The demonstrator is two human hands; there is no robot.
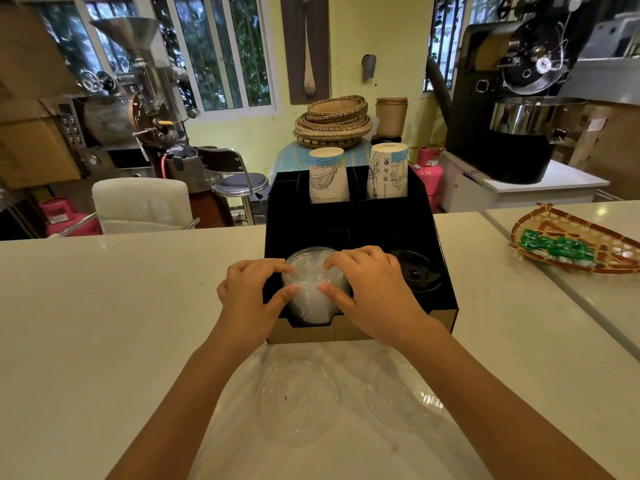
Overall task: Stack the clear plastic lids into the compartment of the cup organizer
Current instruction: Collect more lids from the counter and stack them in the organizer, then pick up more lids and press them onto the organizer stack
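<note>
We cup a stack of clear lids (pixel 313 285) in the front-left compartment of the cup organizer (pixel 429 237) | left hand (pixel 251 296) and right hand (pixel 372 289) pinch its sides, fingers curled over the top | two loose lids (pixel 299 400) lie on the counter (pixel 86 323) near its front edge | black lids (pixel 415 271) front-right, paper cups (pixel 327 174) at back.

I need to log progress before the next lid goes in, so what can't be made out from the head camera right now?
- Depth of the clear lid stack: the left hand, right hand and organizer wall hide it.
- Loose clear lids on the counter: transparent, so single or nested is unclear.
- Black lids: dark against the black compartment, count unreadable.
- Cup bases: hidden in rear compartments.
</note>
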